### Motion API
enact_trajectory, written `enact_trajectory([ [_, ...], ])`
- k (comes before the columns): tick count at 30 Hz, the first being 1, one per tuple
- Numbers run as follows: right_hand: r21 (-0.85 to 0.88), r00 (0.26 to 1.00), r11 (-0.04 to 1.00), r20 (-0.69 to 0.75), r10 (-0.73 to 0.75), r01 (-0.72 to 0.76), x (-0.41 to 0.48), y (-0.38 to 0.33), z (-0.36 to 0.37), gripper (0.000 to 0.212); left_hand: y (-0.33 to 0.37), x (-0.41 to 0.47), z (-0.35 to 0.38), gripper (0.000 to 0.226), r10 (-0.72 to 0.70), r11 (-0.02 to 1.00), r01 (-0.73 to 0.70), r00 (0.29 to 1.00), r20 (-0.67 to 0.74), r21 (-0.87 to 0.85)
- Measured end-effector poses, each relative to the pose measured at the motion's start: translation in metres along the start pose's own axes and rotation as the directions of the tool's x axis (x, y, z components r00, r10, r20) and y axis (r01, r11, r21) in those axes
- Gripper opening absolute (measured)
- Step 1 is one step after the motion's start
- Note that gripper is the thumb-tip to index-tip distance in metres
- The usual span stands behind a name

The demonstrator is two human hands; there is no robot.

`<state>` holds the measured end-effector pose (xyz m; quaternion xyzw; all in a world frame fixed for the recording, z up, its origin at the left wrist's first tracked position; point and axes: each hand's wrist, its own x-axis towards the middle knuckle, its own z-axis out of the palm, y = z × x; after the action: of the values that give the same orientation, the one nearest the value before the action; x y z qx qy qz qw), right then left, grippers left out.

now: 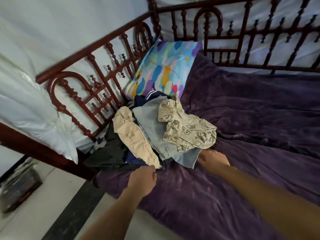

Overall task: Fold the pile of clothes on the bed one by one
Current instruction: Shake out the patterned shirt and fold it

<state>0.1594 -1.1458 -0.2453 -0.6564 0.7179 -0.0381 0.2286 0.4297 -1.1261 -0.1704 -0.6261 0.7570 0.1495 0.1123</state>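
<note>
Many outlined B letters (pixel 186 130) across one beige garment (pixel 194 135)

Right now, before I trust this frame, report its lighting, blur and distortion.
Head view: dim, even light, the purple blanket reading dark; pale glare on the white sheeting at left; wide-angle bowing curves the bed rails; the pile of clothes is sharp, while the left hand pinching the cream garment and the right hand are slightly soft with blur.
</note>
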Motion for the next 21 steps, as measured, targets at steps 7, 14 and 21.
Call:
enact_trajectory([
  [7, 0.0, 0.971, 0.986, 0.17, 0.167, -0.169, 0.067, -0.012, 0.037, 0.028, -0.04, 0.108, -0.004, 0.029, 0.096, 0.995, -0.095, 0.991, 0.098, -0.013],
  [14, 0.033, 0.931, 0.937, 0.134, 0.34, -0.347, 0.114, -0.014, 0.041, 0.023, -0.034, 0.234, -0.014, 0.035, 0.384, 0.917, -0.382, 0.923, 0.004, 0.11],
  [21, 0.043, 0.848, 0.848, 0.062, 0.526, -0.528, 0.168, -0.008, 0.08, 0.037, -0.005, 0.377, -0.005, 0.09, 0.654, 0.697, -0.606, 0.756, 0.007, 0.384],
])
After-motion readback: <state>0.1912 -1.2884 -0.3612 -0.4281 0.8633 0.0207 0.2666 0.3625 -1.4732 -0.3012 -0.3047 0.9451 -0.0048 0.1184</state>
